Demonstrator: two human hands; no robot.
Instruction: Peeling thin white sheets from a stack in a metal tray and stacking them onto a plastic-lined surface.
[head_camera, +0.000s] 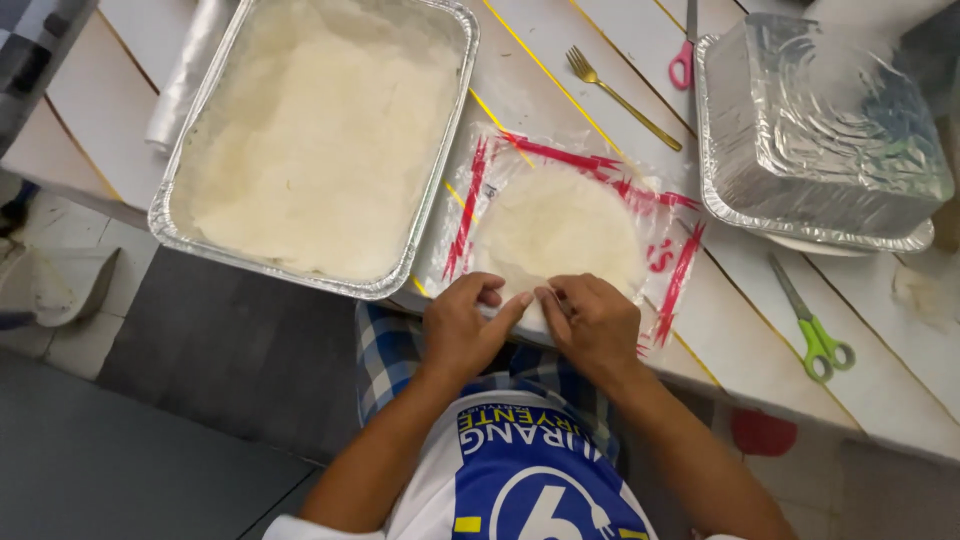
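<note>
A stack of round pale wrappers (560, 228) lies inside a clear plastic bag with red print (672, 262) at the near edge of the white table (740, 345). My left hand (462, 325) and my right hand (590, 320) meet at the near rim of the stack, fingertips pinching the edge of the top wrapper. To the left stands a large foil tray (168, 195) lined with pale sheets.
An upturned foil tray (815, 120) sits on a plate at the right. Green scissors (815, 325) lie near the table's right edge, pink scissors (684, 55) and a gold fork (620, 95) farther back. A roll of cling film (185, 70) rests left of the large tray.
</note>
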